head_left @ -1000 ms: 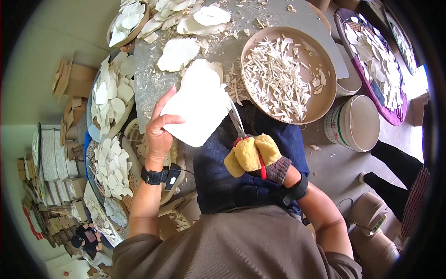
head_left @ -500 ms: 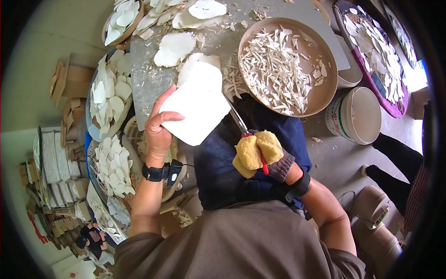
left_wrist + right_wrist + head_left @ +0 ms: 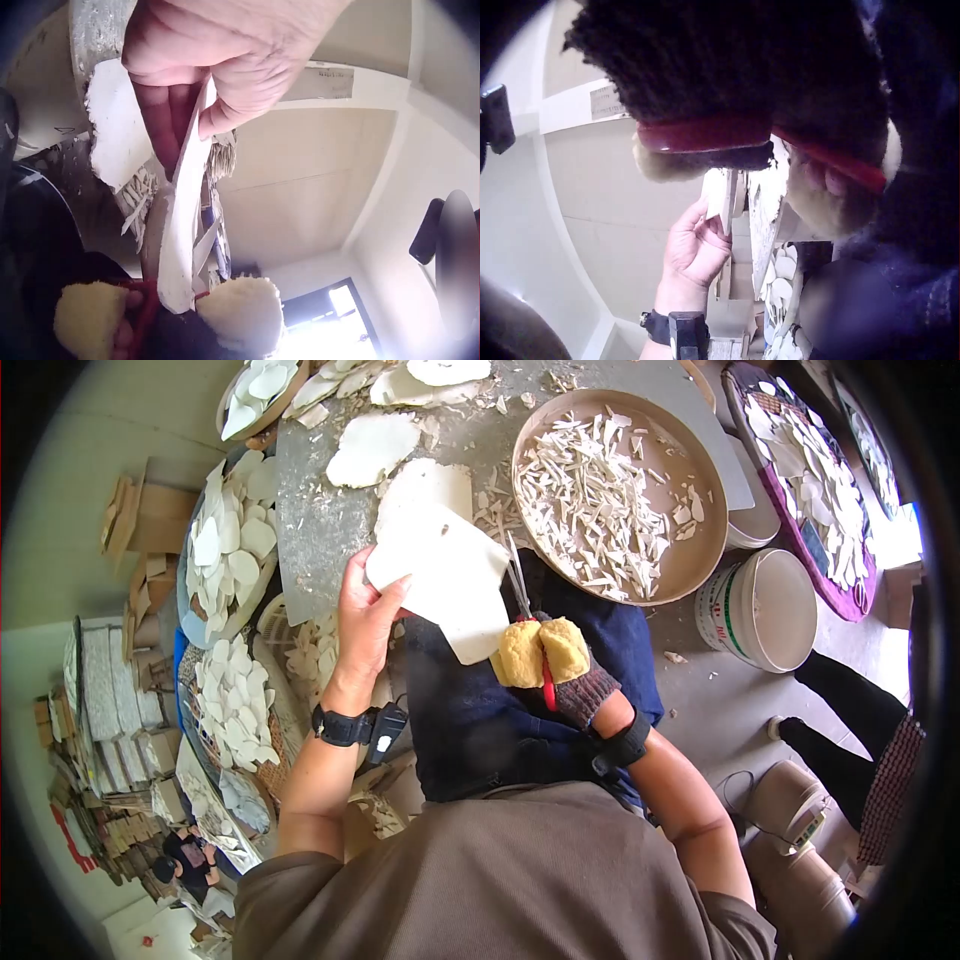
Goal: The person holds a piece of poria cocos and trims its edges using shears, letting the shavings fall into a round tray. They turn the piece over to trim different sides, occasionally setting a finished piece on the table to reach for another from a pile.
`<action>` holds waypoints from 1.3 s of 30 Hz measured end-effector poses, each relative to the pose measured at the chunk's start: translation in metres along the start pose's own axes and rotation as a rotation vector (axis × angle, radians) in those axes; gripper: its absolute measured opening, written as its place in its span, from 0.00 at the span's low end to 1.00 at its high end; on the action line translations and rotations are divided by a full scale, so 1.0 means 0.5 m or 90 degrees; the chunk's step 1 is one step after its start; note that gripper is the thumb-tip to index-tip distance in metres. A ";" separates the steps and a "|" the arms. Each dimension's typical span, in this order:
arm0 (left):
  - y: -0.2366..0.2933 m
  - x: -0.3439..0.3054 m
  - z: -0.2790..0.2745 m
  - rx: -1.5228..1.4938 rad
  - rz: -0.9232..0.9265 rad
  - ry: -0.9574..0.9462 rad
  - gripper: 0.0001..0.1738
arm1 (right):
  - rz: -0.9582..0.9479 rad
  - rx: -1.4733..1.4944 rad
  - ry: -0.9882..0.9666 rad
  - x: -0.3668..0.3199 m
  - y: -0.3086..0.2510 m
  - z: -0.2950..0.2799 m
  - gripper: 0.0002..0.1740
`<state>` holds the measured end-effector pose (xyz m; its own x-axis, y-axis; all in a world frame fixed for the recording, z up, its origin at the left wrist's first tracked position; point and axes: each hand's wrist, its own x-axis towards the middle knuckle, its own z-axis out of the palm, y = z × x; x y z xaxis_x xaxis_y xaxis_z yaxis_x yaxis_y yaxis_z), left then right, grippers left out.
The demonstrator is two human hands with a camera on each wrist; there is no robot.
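Note:
My left hand pinches a flat white sheet by its left edge, thumb on top, above my lap. In the left wrist view the sheet shows edge-on between thumb and fingers. My right hand, in a yellow fleece and dark knit glove, grips red-handled scissors. Their blades run up along the sheet's right edge. The right wrist view shows the red handles under the glove and my left hand beyond.
A round brown tray of white strip offcuts lies on the grey worktop, with cut white shapes beside it. Baskets of white pieces stand at left. A white bucket and another person's legs are at right.
The sheet has turned and shifted right, toward the scissors. My right hand has risen so the blades now lie against the sheet's right edge. My left hand moved slightly right.

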<state>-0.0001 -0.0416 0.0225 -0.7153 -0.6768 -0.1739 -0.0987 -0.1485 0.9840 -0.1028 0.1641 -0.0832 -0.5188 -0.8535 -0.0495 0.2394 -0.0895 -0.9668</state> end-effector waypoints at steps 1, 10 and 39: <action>-0.006 -0.001 0.002 0.002 0.003 -0.007 0.24 | 0.041 0.126 0.005 0.001 -0.001 0.001 0.12; -0.047 0.014 0.046 -0.009 0.119 0.025 0.33 | -0.079 -0.179 -0.096 0.001 -0.070 -0.019 0.10; -0.003 0.032 0.038 0.044 -0.012 -0.302 0.33 | 0.139 0.151 -0.039 -0.030 -0.087 -0.041 0.14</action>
<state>-0.0246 -0.0385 0.0193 -0.9481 -0.2686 -0.1700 -0.1488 -0.0976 0.9840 -0.1221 0.1911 -0.0456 -0.3853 -0.8944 -0.2273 0.5281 -0.0118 -0.8491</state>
